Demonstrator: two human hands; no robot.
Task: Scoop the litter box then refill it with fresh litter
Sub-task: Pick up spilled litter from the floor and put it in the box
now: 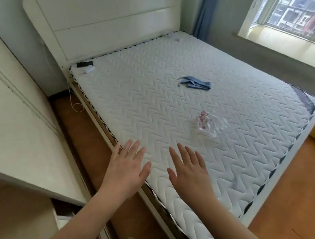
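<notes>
Both hands are out in front over the near edge of the bed, backs up. The left hand (127, 165) sits right over the mattress (153, 104) edge, fingers (133, 147) straight and a bit spread, thumb out to the right, holding nothing. The right hand (188, 168) is just beside it, further onto the mattress, fingers straight and spread too, thumb pointing toward the left one, also holding nothing. Can't tell whether the palms actually touch the quilting or just hover over it.

No litter box, scoop or litter anywhere in this view, so I can't say where they are.

The mattress is bare, white, with a zigzag quilt pattern and dark-and-white piping round the edge. On it:
- a crumpled blue cloth (195, 83) about mid-bed, toward the headboard
- a clear plastic bag (208, 124) with some pink print on it, nearer the hands but well apart from them
- a small black thing (84, 64) and a white thing (89, 69) just beside it, in the far left corner by the headboard; too small to tell what they are

The headboard (107, 23) is white and padded. A thin white cord (75, 104) hangs down by that corner and loops on the floor (74, 133), which is brown wood. A white cabinet (15, 130) runs along the left. There's a window (293, 16) at top right with a blue curtain (204, 14) beside it, and buildings outside.
</notes>
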